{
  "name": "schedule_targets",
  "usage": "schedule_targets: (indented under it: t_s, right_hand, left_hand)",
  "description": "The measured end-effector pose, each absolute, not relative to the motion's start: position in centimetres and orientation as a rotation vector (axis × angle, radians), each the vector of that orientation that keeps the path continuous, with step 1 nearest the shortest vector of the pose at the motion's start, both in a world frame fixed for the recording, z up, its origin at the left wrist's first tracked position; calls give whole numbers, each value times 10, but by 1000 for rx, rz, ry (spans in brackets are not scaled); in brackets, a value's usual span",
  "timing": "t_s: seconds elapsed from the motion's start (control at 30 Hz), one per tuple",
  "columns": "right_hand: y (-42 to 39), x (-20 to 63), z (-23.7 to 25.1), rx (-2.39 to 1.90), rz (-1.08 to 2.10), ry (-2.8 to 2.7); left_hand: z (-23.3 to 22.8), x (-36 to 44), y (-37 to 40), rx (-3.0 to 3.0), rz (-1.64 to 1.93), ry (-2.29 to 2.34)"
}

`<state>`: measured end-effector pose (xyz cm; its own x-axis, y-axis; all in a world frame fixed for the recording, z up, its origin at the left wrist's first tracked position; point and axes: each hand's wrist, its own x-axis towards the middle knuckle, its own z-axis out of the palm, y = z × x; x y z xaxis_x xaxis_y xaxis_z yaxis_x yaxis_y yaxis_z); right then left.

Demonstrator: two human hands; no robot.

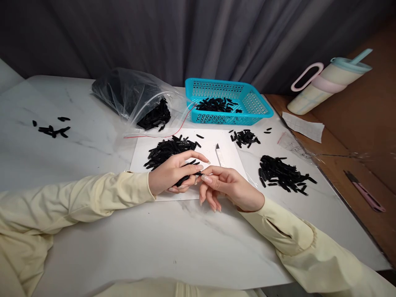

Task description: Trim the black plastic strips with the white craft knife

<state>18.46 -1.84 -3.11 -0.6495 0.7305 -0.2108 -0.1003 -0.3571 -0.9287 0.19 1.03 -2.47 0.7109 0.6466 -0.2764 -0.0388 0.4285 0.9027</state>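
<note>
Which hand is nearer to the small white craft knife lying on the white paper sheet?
Right. The right hand lies just below the small white craft knife; the left hand is further left, beside the black pieces.

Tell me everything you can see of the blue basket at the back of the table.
The blue basket is a shallow rectangular tray of bright turquoise plastic, its walls and floor pierced with rows of small slots, and a flat rim all round. It sits upright and uncovered on the white marble-look table, near the far edge before the grey curtain. A loose, thin heap of small black pieces lies inside. The clear plastic bag lies at its left end; neither hand touches it.
</note>
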Motion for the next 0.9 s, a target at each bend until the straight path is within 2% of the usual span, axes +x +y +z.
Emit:
schedule_targets:
  t_s: [0.9]
  right_hand:
    - [-17, 187, -25, -930, 2034, -1367]
  left_hand:
    - [-28, 3, 13, 1000, 470, 667]
